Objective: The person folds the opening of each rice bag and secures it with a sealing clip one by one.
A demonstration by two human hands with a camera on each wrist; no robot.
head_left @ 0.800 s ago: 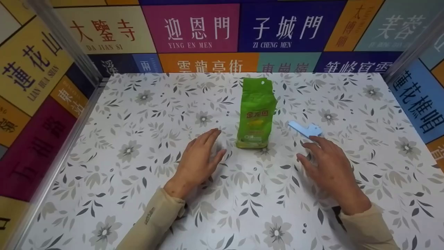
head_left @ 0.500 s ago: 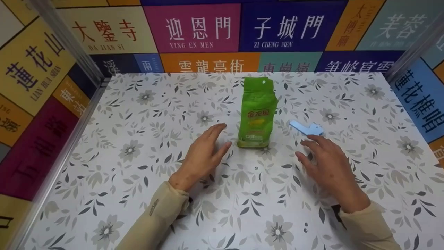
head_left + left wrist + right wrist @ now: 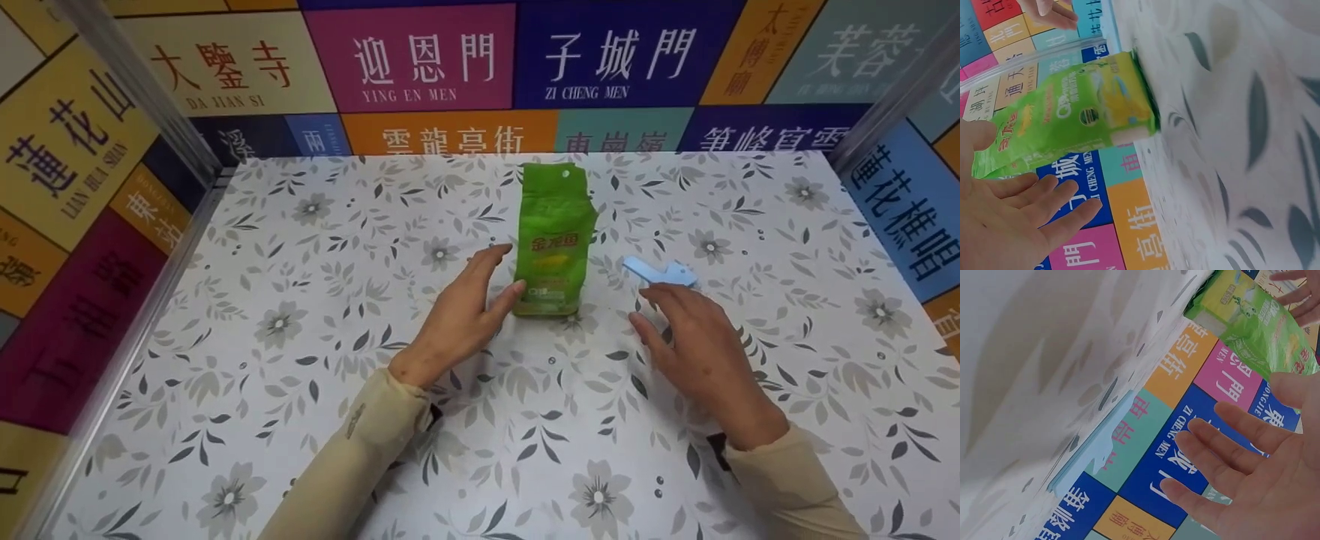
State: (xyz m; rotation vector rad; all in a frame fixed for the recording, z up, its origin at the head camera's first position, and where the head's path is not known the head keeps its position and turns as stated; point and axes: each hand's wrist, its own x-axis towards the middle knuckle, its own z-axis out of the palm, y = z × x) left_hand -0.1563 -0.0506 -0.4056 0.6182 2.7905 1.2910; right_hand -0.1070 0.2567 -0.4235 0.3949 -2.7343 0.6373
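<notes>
A green sealed bag point(image 3: 556, 225) with red and yellow printing stands upright near the table's middle. My left hand point(image 3: 463, 319) is at its left side, fingers extended and thumb tip overlapping the bag's lower left edge. In the left wrist view the fingers lie close along the bag; whether they touch it I cannot tell. Farther right, my right hand point(image 3: 701, 345) hovers with relaxed fingers and holds nothing. Just beyond its fingertips lies a light-blue plastic piece point(image 3: 654, 271), a flat bar with a short side tab. The right wrist view shows this blue piece point(image 3: 1092, 447) flat on the table.
A white cloth with grey flowers and leaves covers the table point(image 3: 360, 217). Colourful panels with Chinese lettering point(image 3: 420, 60) rise behind it and on both sides. Clear upright strips point(image 3: 146, 82) mark the corners.
My left hand has moved right and forward, up to the green bag's left side. My right hand has shifted slightly left. The bag and blue piece stay in place on the table.
</notes>
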